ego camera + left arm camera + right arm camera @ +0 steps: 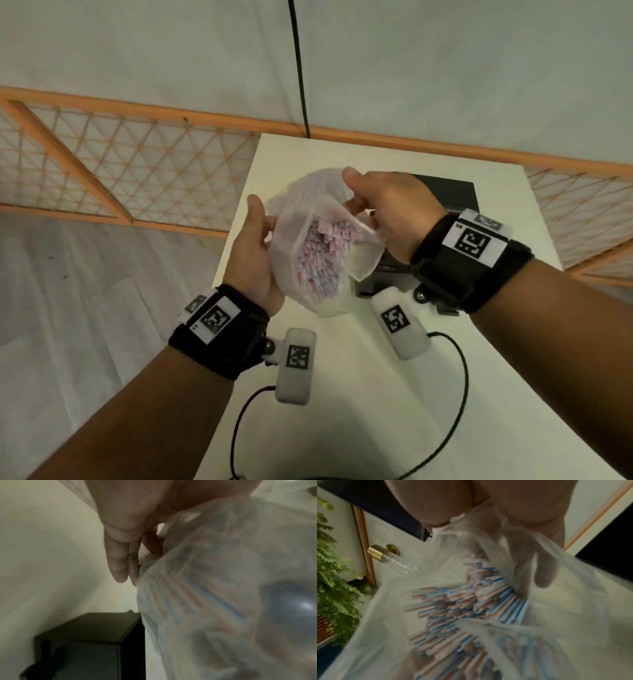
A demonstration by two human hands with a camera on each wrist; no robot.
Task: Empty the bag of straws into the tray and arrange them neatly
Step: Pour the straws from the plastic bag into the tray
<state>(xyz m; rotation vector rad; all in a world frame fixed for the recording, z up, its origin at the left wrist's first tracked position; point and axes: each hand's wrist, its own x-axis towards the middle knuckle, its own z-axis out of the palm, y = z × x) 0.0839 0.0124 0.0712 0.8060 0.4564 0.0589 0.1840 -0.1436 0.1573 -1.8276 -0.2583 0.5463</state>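
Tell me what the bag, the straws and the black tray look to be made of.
Bag: thin clear plastic film; it crumples softly and the right hand's fingers show through it.
Straws: probably paper or plastic, matte, with red and blue stripes on white.
Tray: rigid, dark, smooth with sharp edges; likely plastic, though uncertain.

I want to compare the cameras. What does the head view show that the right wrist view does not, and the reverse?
Only the head view shows both hands together, the left hand and right hand holding the bag open above the white table, with the black tray behind. Only the right wrist view shows a brass door handle and a green plant. Both show the striped straws inside the open bag.
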